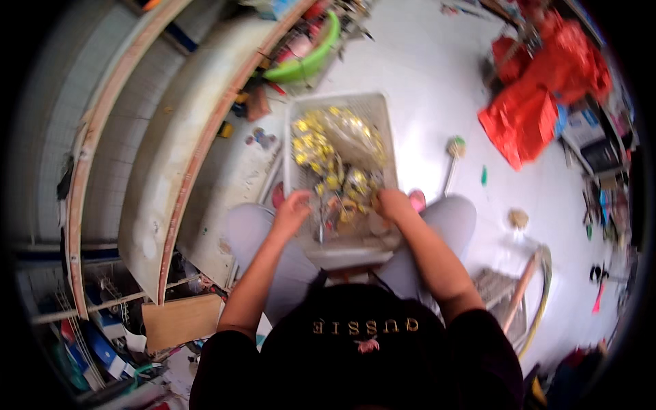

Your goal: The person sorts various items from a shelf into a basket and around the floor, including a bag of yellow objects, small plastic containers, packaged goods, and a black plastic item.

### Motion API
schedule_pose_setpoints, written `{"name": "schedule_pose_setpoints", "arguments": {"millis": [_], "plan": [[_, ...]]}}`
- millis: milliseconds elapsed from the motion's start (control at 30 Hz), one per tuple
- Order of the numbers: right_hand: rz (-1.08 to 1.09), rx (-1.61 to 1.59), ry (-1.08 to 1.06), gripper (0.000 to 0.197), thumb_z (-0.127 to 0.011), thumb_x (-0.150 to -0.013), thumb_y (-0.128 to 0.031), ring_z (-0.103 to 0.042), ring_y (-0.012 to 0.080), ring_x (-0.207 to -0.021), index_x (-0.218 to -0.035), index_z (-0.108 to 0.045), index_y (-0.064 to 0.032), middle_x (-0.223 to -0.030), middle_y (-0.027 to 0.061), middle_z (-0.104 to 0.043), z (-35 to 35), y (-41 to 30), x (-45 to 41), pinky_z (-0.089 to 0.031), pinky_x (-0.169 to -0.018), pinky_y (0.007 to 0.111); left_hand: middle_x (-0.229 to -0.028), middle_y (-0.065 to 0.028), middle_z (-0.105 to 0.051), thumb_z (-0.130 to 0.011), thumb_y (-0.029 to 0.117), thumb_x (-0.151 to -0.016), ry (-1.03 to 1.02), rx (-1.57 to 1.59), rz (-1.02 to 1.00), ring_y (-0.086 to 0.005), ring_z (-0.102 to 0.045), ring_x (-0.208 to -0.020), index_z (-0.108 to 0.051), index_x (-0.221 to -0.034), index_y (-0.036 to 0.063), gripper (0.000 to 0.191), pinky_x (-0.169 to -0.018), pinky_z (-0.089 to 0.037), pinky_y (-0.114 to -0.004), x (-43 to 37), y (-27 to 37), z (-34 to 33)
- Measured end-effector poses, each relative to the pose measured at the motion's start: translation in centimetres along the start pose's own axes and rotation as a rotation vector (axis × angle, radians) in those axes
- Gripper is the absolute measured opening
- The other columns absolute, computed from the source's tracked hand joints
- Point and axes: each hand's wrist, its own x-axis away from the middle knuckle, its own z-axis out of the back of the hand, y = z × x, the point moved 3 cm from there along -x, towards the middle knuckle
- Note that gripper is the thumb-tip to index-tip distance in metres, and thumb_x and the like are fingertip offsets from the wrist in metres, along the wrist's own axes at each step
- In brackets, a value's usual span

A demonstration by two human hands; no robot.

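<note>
A white plastic crate (391, 133) stands between the knees, holding many small yellow pieces (308, 141) and a clear plastic bag (351, 136) lying over some of them. My left hand (297, 204) is over the crate's left side near its front, fingers slightly curled; blur hides whether anything is between them. At the right side, my right hand (390, 205) reaches down to the yellow and clear items, its fingertips partly hidden. Between the hands lie a thin metallic-looking item (322, 225) and mixed small parts too blurred to name.
Shelf boards (205, 138) rise on the left, with a green basin (307, 69) beyond. A red plastic bag (533, 107) lies at the upper right. On the floor to the right are a brush (455, 148) and a stool (499, 297) beside a curved hose (544, 292).
</note>
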Motion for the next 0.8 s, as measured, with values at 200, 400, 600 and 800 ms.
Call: {"name": "schedule_pose_setpoints", "arguments": {"millis": [200,400,600,800], "plan": [[-0.16,0.015,-0.143,0.041,-0.058,-0.074,-0.024,-0.062,0.0265,-0.096,-0.114,-0.06,-0.017,-0.101,0.0097,-0.065,2.9,-0.5,1.9,-0.048,-0.081,0.036,-0.103,-0.0073,-0.06,-0.061,0.011,-0.08,0.031,-0.025,0.049,-0.0148,-0.058,-0.089,-0.055,-0.113,0.0058,0.033,-0.078,-0.047,-0.029,-0.7,0.3,-1.3],[-0.193,0.143,-0.185,0.044,-0.057,-0.071,-0.027,-0.061,0.0243,-0.098,-0.114,-0.061,-0.0211,-0.103,0.0075,-0.065,2.4,-0.5,2.0,-0.048,-0.083,0.036,-0.103,-0.0099,-0.061,-0.061,0.012,-0.079,-0.001,-0.197,-0.008,-0.0164,-0.06,-0.086,-0.055,-0.113,0.0053,0.035,-0.076,-0.048,-0.029,-0.1,1.4,-2.2],[-0.165,0.208,-0.249,0.042,-0.055,-0.07,-0.024,-0.061,0.025,-0.1,-0.11,-0.063,-0.0206,-0.107,0.0075,-0.064,0.9,0.3,1.6,-0.047,-0.084,0.036,-0.099,-0.0103,-0.063,-0.06,0.014,-0.081,0.037,-0.04,-0.111,-0.0182,-0.062,-0.09,-0.055,-0.112,0.0046,0.032,-0.075,-0.049,-0.031,0.5,3.2,-0.9],[-0.186,0.236,-0.289,0.039,-0.055,-0.07,-0.025,-0.06,0.0247,-0.102,-0.108,-0.064,-0.0201,-0.109,0.0075,-0.063,-0.2,1.1,0.8,-0.047,-0.084,0.036,-0.096,-0.0069,-0.063,-0.059,0.008,-0.082,0.301,0.034,-0.218,-0.0118,-0.059,-0.083,-0.058,-0.108,0.0031,0.026,-0.072,-0.048,-0.025,-1.3,6.3,5.5]]}}
